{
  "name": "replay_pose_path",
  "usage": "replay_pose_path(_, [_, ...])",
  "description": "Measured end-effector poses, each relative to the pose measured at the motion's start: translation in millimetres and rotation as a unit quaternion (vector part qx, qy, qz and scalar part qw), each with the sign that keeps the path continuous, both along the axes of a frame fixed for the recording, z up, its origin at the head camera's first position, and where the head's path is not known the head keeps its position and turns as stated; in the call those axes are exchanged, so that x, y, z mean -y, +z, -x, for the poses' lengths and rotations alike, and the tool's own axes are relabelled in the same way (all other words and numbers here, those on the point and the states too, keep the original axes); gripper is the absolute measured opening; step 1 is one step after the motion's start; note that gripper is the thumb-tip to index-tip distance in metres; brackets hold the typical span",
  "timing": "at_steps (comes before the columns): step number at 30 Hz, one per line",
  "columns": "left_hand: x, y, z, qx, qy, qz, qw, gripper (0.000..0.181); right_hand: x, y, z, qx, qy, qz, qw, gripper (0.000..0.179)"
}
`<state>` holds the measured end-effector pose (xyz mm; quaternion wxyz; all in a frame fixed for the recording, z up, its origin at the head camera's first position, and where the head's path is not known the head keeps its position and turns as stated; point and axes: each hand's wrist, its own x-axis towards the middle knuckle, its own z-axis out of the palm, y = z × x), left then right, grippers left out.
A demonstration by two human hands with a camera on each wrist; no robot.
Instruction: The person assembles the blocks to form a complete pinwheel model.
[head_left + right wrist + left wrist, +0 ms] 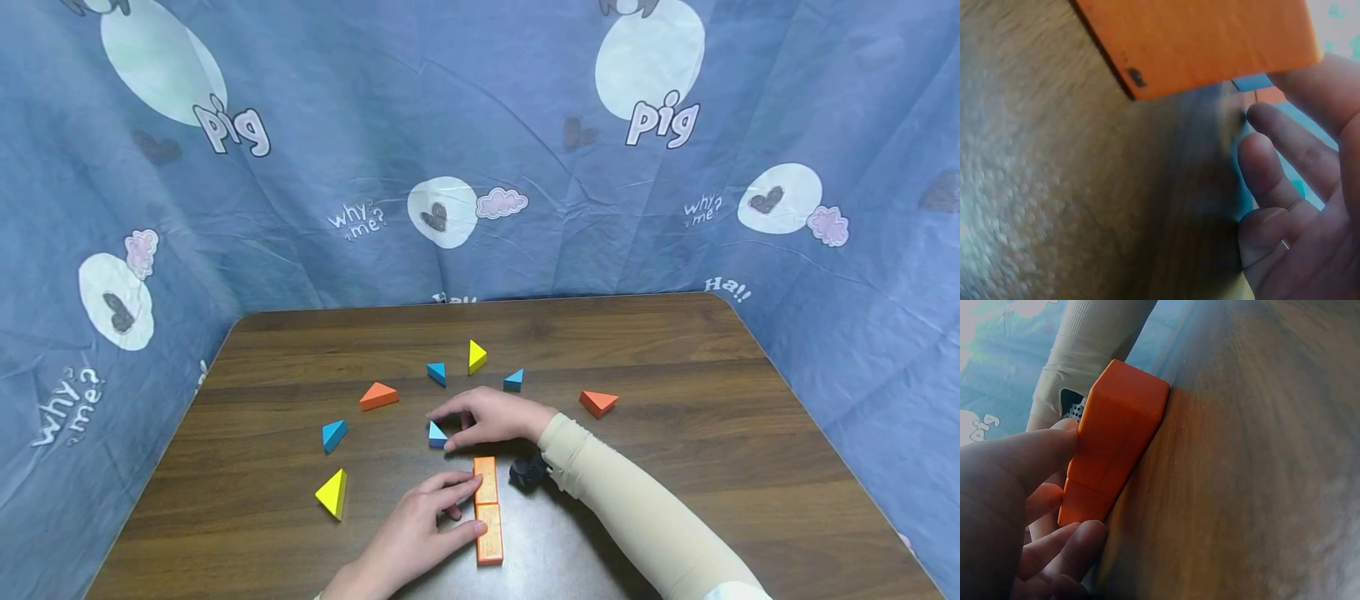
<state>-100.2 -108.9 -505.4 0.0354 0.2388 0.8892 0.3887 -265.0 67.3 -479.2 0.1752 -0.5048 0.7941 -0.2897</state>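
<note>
Two orange rectangular blocks [486, 481] stand end to end in a line at the near middle of the table. My left hand [423, 525] touches them from the left, with the thumb at the near block and the index finger at the far one. Just beyond them is a small blue triangular block [437, 435]. My right hand [491, 418] holds this blue block between thumb and index finger, reaching in from the right. In the right wrist view an orange block [1210, 44] covers the thumb tip and part of the blue block.
Around the hands on the wooden table [675, 350] lie several triangular blocks: a yellow one [332, 494] at near left, blue ones [333, 435], an orange one [378, 396] to the left and another [598, 403] at right. A patterned blue cloth [525, 250] hangs behind.
</note>
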Motion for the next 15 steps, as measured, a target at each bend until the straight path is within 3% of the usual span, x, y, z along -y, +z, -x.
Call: replay_pose_path(15, [-0.7, -1.4, 0.4, -0.010, 0.002, -0.004, 0.9999, 0.057, -2.0, -1.7, 0.4, 0.014, -0.034, 0.011, 0.9993, 0.048])
